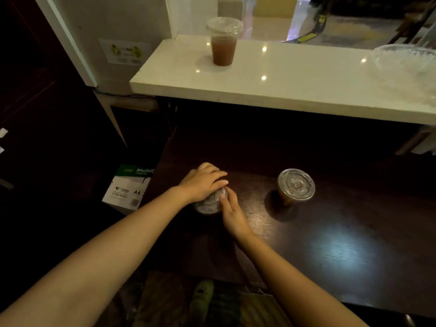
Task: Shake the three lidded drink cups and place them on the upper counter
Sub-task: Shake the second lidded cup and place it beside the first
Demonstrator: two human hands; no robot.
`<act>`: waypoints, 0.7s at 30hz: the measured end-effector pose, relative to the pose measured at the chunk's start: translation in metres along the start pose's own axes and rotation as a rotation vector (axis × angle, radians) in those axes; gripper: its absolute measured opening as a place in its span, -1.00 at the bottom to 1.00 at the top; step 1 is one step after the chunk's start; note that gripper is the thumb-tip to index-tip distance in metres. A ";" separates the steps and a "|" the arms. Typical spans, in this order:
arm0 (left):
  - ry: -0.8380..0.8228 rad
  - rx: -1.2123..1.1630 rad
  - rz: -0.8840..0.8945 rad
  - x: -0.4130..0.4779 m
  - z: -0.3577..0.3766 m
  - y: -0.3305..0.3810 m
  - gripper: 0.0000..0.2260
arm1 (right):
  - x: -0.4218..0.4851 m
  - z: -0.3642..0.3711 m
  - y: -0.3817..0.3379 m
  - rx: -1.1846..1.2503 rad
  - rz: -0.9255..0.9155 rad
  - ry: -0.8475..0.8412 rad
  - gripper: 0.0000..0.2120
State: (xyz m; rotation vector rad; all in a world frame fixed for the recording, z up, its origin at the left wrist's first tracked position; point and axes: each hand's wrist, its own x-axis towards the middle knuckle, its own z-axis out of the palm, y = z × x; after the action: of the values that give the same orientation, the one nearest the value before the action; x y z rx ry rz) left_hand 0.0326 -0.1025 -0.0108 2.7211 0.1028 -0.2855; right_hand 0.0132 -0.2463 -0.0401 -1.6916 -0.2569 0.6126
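One clear lidded cup [223,41] of brown drink stands upright on the white upper counter [295,81], towards its left end. A second lidded cup [295,185] stands alone on the dark lower table [342,244]. A third lidded cup [208,204] sits on that table near its left edge, mostly hidden by my hands. My left hand [203,182] lies flat over its lid. My right hand [232,212] holds its right side, fingertips on the lid's rim.
A clear plastic bowl [404,59] rests at the right end of the upper counter. A box of A4 paper [128,187] stands on the floor left of the table. A shoe [200,300] shows below the table's near edge.
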 end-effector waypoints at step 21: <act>0.128 0.293 0.018 0.007 0.032 0.031 -0.60 | 0.047 -0.024 0.030 -0.197 -0.061 -0.453 -0.42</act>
State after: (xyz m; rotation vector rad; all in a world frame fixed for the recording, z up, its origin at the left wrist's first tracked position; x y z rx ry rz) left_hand 0.0369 -0.1432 -0.0290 3.0286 0.0781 -0.1284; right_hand 0.0602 -0.2505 -0.0783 -1.7081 -0.7085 0.9474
